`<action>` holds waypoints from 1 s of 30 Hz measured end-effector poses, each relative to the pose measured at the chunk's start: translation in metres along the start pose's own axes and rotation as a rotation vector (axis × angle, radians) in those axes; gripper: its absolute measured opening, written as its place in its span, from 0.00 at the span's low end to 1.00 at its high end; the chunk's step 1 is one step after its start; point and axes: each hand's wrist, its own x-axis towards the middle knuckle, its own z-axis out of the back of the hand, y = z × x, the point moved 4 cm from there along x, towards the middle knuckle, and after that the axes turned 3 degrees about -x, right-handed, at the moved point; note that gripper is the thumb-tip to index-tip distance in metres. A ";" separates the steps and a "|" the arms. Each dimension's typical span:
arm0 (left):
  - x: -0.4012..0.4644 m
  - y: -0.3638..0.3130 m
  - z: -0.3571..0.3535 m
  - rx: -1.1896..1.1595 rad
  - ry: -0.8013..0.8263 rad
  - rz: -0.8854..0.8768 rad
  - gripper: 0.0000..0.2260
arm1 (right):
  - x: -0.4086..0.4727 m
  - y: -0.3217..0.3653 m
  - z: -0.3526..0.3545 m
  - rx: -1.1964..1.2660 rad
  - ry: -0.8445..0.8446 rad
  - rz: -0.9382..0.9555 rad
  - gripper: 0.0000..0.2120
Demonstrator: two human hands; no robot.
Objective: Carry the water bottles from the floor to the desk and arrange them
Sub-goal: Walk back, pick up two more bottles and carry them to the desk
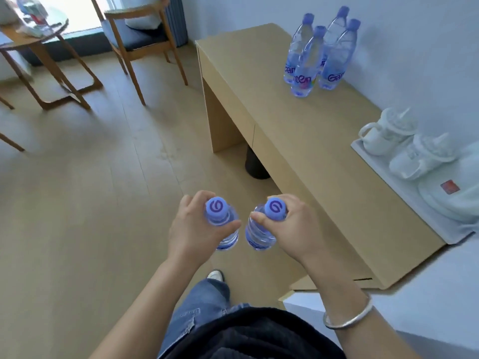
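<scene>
Six water bottles (307, 63), two cups (383, 133), two chairs (140, 35).

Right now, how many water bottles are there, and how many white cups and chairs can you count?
Water bottles on the desk: 4
Water bottles held: 2, one in the left hand, one in the right hand
White cups on the tray: 2
Chairs: 1
Total: 9

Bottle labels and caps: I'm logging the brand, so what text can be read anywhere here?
"Gan": label of the right desk bottle, cut off.
"nten": front desk bottle, partial.
"G" swirl logo: cap of left-hand bottle and right-hand bottle.
Red tag on tray: unreadable.
</scene>
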 end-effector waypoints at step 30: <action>0.363 -0.211 -0.175 0.093 0.562 -0.399 0.19 | 0.354 -0.058 0.180 -0.195 -0.624 -0.363 0.21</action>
